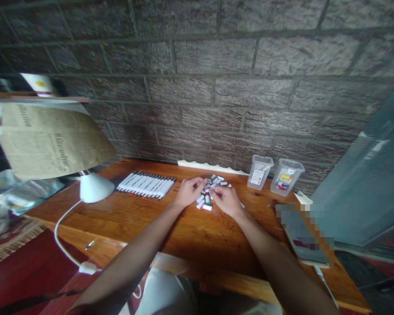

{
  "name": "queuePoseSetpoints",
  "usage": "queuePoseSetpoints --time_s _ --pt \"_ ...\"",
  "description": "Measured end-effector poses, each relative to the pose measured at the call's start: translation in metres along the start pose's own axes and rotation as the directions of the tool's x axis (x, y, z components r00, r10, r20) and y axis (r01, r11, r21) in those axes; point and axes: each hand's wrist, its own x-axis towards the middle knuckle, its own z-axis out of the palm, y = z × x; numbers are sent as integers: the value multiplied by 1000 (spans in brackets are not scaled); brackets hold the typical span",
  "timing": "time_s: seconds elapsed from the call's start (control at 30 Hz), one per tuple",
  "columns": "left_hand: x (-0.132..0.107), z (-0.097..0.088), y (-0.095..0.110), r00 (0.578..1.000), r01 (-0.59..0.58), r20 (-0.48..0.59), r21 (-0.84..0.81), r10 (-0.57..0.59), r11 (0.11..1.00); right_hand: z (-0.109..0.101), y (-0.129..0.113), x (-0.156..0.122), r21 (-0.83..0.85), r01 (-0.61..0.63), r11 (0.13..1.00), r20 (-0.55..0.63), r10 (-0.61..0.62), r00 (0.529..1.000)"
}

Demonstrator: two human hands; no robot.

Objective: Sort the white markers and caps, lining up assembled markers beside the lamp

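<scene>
Pieces (208, 199), small and white with coloured ends, lie heaped on the bench (210, 236) between the left hand (188, 191) and right hand (228, 200). Both hands' fingers curl partly inward; I cannot tell whether they grip any. Markers (146, 185) lie in a row to the left.

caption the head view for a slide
Two bare hands at a pile of small cap-like pieces, beside a row of markers on a wooden desk.

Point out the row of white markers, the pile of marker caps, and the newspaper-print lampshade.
Row of white markers (146, 185): head view, on a barrel mid-row.
Pile of marker caps (207, 200): head view, on a cap near its middle.
Newspaper-print lampshade (52, 141): head view, middle of its printed side.
</scene>
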Motion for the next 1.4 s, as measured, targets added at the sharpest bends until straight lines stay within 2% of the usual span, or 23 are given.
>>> queuePoseSetpoints --time_s 1.4 --pt "0 3 -1 1000 1 25 9 -2 1000 -3 0 0 24 9 1000 16 -9 1000"
